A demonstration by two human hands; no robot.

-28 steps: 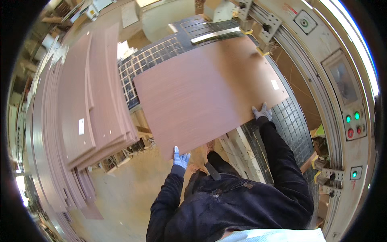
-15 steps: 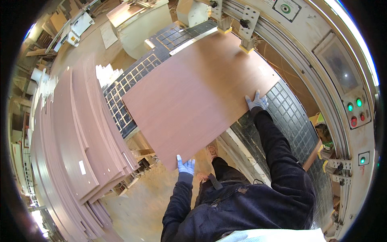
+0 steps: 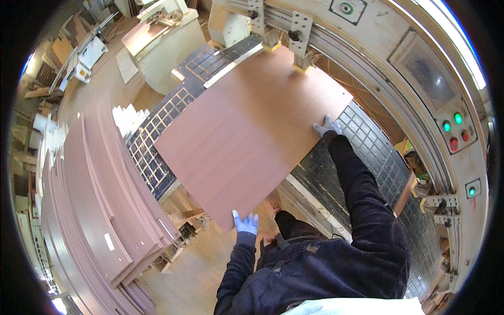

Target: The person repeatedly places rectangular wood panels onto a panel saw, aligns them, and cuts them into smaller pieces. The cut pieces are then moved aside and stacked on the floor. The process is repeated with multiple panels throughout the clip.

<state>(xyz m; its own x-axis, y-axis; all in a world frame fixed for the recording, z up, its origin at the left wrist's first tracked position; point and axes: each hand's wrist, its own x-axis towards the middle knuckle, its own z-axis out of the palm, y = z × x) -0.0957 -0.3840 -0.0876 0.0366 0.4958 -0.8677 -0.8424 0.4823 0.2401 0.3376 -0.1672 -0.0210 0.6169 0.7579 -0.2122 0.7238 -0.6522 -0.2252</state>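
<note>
A large flat brown wood-grain panel (image 3: pixel 231 136) lies across the dark gridded bed of a machine, its near left corner jutting past the bed's edge. At that jutting corner my left hand (image 3: pixel 245 223), in a pale blue glove, grips the near edge, thumb on top; its fingers are partly hidden. Farther along the same edge, near the panel's right end, my right hand (image 3: pixel 327 126) rests gloved on the top surface with its fingers spread. Two clamp-like blocks with yellow pads (image 3: pixel 302 67) stand at the panel's far edge.
To the left rises a tall stack of similar brown panels (image 3: pixel 97 189). The machine's beam curves round the right side, carrying a control panel (image 3: pixel 462 131) with green and red buttons. A pale rounded cabinet (image 3: pixel 170 58) stands beyond the gridded bed (image 3: pixel 362 131). My feet are on the dusty floor (image 3: pixel 199 278).
The view has turned slightly, so the machine and stack sit differently in it. Both hands keep their places on the panel, which shows no clear shift on the bed.
</note>
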